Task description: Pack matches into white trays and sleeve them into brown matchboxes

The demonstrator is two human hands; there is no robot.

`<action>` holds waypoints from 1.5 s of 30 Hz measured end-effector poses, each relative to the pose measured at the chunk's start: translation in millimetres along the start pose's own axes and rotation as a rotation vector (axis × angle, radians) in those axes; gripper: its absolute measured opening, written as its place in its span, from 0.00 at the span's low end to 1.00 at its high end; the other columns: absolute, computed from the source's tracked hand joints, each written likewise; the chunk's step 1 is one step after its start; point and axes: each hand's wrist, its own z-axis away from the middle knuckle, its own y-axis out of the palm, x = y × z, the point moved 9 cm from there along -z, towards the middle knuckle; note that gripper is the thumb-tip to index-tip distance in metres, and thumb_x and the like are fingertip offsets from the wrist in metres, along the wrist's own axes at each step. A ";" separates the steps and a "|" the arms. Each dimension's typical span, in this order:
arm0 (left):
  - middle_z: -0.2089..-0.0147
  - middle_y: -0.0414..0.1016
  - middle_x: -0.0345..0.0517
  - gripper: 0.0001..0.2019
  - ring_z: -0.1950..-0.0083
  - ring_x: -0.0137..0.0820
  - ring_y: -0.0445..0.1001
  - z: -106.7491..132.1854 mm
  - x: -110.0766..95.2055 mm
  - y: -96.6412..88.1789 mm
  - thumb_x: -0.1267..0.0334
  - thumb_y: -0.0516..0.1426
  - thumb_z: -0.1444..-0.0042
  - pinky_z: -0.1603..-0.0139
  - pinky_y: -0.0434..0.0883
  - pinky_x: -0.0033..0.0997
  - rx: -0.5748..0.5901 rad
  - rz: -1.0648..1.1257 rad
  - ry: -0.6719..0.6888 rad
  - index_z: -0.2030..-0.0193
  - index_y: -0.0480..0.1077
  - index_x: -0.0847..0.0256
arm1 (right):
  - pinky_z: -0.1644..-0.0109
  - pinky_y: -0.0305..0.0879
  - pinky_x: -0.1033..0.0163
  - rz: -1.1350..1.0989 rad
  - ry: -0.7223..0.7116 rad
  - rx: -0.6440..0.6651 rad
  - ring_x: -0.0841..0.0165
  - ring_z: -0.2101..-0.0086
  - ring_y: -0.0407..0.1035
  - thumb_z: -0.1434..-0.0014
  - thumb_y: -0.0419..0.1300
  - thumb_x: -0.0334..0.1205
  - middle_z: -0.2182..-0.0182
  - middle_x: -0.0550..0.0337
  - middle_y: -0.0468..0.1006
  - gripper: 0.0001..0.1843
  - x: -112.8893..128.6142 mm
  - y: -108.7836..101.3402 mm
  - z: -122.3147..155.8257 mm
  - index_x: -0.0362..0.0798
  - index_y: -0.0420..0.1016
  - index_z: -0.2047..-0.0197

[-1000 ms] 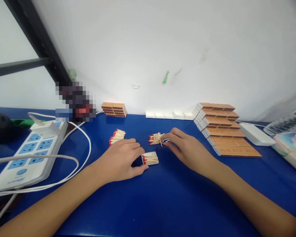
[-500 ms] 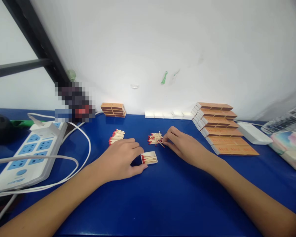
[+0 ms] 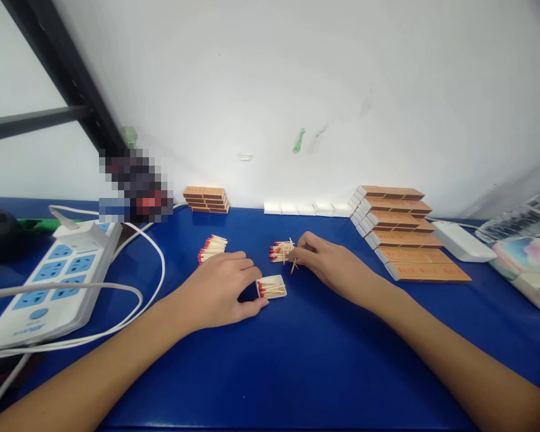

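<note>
My left hand (image 3: 225,291) is curved around the left end of a white matchbox tray (image 3: 276,294), its thumb at the near side and its fingers at the far side. Several red-tipped matches (image 3: 272,287) lie in that tray. Just beyond it is a loose pile of matches (image 3: 279,252) on the blue table. At the pile's right edge my right hand (image 3: 326,261) pinches a match (image 3: 294,266), whose red head points down toward me. Another heap of matches (image 3: 213,247) lies past my left knuckles, partly hidden by the hand.
Matchboxes (image 3: 405,240) are stacked in steps at the right, and a smaller matchbox stack (image 3: 206,200) stands at the back left. White trays (image 3: 290,209) line the wall. A power strip (image 3: 63,282) with looping cables lies left; a white adapter (image 3: 463,241) lies right.
My right hand has shifted slightly left, and the match in its fingers has swung to a steeper angle. My left hand and the tray have stayed in place.
</note>
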 end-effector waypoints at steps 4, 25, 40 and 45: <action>0.68 0.74 0.42 0.12 0.64 0.35 0.72 0.0 0.0 0.0 0.53 0.62 0.35 0.63 0.68 0.36 0.008 0.002 -0.004 0.59 0.78 0.61 | 0.65 0.58 0.65 0.043 -0.013 -0.009 0.66 0.62 0.67 0.25 0.49 0.33 0.53 0.54 0.70 0.13 0.1 -0.6 -1.5 0.53 0.73 0.50; 0.68 0.74 0.43 0.13 0.63 0.36 0.73 -0.5 1.5 1.3 0.52 0.63 0.36 0.63 0.67 0.37 0.012 0.001 -0.004 0.57 0.79 0.62 | 0.65 0.61 0.64 -0.009 0.021 0.007 0.68 0.65 0.68 0.27 0.51 0.30 0.53 0.55 0.70 0.13 1.5 -9.6 -0.2 0.52 0.73 0.47; 0.68 0.74 0.42 0.13 0.63 0.35 0.72 -0.4 -0.3 0.3 0.53 0.63 0.36 0.63 0.67 0.37 -0.020 -0.006 0.007 0.59 0.78 0.62 | 0.66 0.63 0.62 0.011 0.027 -0.059 0.67 0.66 0.70 0.23 0.51 0.35 0.55 0.55 0.72 0.05 22.8 -14.5 1.7 0.48 0.67 0.53; 0.69 0.73 0.42 0.13 0.65 0.34 0.71 0.6 -4.0 -2.3 0.53 0.63 0.36 0.64 0.66 0.36 -0.061 -0.025 0.026 0.63 0.77 0.63 | 0.68 0.63 0.61 0.150 -0.131 -0.070 0.63 0.63 0.72 0.29 0.52 0.24 0.57 0.52 0.76 0.10 61.0 -9.0 4.9 0.47 0.69 0.53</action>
